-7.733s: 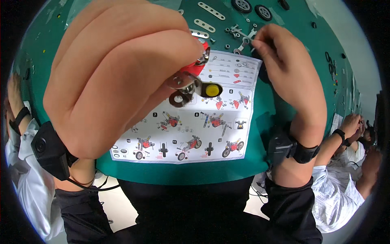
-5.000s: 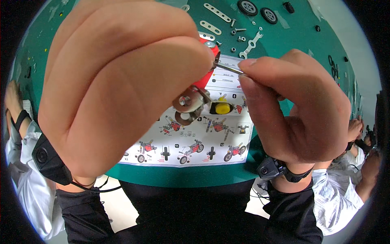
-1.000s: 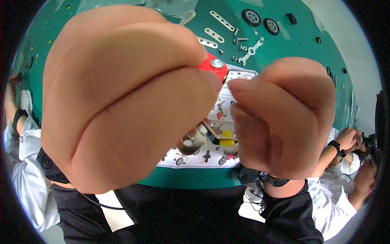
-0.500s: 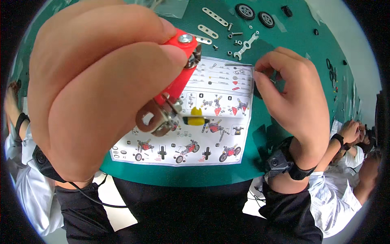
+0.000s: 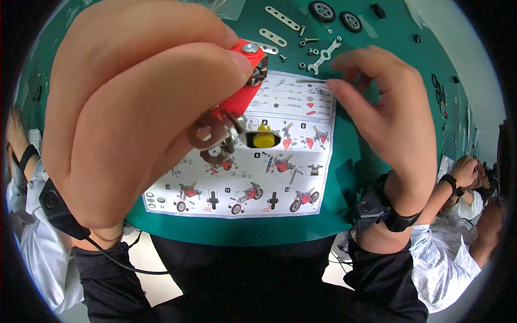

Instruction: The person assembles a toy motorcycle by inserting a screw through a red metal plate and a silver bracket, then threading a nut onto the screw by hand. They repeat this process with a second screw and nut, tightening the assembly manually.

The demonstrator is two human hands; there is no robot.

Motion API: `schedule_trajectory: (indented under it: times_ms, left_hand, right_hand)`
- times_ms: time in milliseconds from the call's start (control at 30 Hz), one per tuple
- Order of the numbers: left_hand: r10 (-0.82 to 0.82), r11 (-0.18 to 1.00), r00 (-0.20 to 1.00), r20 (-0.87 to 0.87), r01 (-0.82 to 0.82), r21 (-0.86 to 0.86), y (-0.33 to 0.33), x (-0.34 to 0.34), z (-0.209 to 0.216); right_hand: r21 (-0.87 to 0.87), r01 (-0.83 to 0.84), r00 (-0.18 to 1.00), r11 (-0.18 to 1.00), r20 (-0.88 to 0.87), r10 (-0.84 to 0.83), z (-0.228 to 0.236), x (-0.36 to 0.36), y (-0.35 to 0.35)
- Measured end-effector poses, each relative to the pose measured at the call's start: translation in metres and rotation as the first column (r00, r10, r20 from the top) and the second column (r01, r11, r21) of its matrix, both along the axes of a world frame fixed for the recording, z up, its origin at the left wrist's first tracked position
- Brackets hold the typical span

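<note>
My left hand is closed around a partly built toy vehicle, close to the camera. It has a red plate with a bolt, bent metal brackets, and a black and yellow piece sticking out at its lower right. My fingers hide much of it. To the right, my right hand hovers over the table with thumb and forefinger apart and nothing visible between them; its fingertips are blurred. Near the thumb tip, a thin metal rod lies at the top of a printed instruction sheet. A small metal spanner rests just beyond.
Perforated metal strips, loose screws and nuts, two black-tyred wheels and a black part lie on the far side of the green table. Other people's hands are at the right rim.
My right hand's thumb and forefinger have spread apart, and the forefinger has moved slightly up and left. The built piece has turned a little in my left hand, showing more of the black and yellow part.
</note>
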State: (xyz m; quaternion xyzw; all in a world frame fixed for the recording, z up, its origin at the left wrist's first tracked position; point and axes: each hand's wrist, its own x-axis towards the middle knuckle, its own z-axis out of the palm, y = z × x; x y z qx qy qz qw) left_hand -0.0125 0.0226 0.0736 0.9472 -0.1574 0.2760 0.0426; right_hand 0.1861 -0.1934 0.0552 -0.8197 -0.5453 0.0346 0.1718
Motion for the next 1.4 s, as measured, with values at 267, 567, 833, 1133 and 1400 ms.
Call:
schedule_trajectory:
  times_ms: [267,567,833,1133,1400]
  left_hand:
    - [-0.047,0.999,0.999,-0.002,0.047,0.005,0.004,0.002,-0.002]
    - [-0.050,0.999,0.998,-0.047,0.049,-0.022,-0.002,0.004,-0.002]
    - [-0.039,0.999,0.999,-0.001,0.039,-0.022,-0.005,0.006,-0.006]
    - [-0.059,0.997,0.998,0.013,0.059,-0.049,-0.008,0.004,-0.006]
    - [-0.037,0.997,0.999,0.025,0.039,-0.068,-0.007,0.000,-0.008]
  right_hand:
    - [0.030,-0.115,0.993,0.993,-0.029,0.115,-0.015,0.000,0.005]
    - [0.147,-0.109,0.992,0.983,0.075,0.099,0.000,0.002,0.000]
    - [0.127,-0.113,0.992,0.985,0.070,0.104,-0.005,0.007,-0.002]
    - [-0.003,-0.031,1.000,1.000,-0.007,0.031,-0.001,0.004,-0.001]
    - [0.155,0.046,0.994,0.987,0.087,-0.060,0.009,-0.009,0.003]
